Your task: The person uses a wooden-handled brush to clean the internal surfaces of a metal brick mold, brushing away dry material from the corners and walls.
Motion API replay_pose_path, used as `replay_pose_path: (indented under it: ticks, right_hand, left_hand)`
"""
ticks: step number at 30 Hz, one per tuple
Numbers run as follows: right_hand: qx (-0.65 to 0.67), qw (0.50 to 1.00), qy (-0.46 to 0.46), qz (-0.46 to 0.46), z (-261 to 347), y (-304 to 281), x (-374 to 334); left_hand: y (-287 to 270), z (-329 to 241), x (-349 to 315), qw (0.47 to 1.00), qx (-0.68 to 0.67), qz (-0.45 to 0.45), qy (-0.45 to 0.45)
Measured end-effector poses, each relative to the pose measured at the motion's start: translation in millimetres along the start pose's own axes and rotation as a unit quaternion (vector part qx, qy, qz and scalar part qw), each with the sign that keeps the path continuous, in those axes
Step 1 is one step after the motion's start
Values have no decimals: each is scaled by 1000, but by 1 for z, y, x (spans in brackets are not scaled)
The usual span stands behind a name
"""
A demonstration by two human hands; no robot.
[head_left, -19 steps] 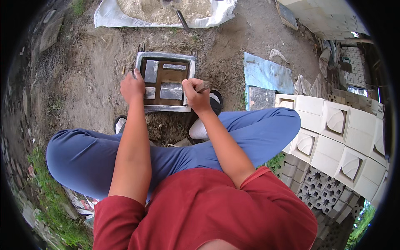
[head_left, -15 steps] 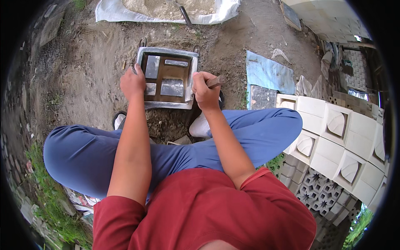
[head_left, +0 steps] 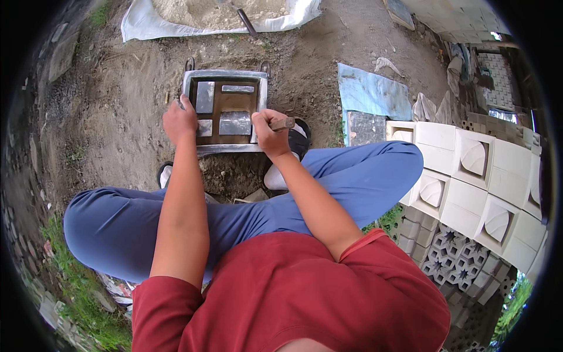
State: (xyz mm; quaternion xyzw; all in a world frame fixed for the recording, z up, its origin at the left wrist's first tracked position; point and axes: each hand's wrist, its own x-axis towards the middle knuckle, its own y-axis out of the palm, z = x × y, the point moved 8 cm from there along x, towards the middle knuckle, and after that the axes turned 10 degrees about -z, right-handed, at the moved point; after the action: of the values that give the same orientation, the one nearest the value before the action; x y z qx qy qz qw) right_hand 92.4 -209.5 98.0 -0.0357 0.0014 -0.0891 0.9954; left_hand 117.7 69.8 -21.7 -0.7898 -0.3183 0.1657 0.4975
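White cast blocks [head_left: 469, 176] — blue sheet [head_left: 372, 94].

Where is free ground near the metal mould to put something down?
Bare soil lies left of the metal mould, and between it and the blue sheet. Behind it, soil reaches the white sack. The near side is crowded by shoes and legs.

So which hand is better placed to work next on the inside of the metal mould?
Probably the right hand: it already holds a wooden-handled tool at the metal mould's right edge. The left hand holds nothing and rests on the left edge.
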Motion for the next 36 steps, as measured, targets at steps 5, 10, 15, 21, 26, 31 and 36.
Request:
replay_pose_path:
  ticks: [5,10,15,21,26,31,36]
  right_hand:
    - [64,996,53,-42,-4,2,6]
    - [-39,999,-25,-4,10,2,3]
    - [-40,998,-35,34,9,19,1]
    - [-55,998,-37,15,10,5,-1]
    - [-19,1000,8,-24,15,8,5]
    - [-24,999,-35,-13,13,-5,3]
    - [-23,999,-15,-19,9,5,11]
  left_hand:
    - [-1,7,-3,1000,-4,-14,-10]
    - [-2,-4,-1,1000,-1,7,1]
    - [9,17,2,1000,-2,-3,-23]
    - [3,2,0,1000,4,25,-15]
    - [8,15,2,1000,3,0,-16]
    - [-2,-10,-1,998,-2,59,-25]
    - [-1,0,-4,999,-12,24,-37]
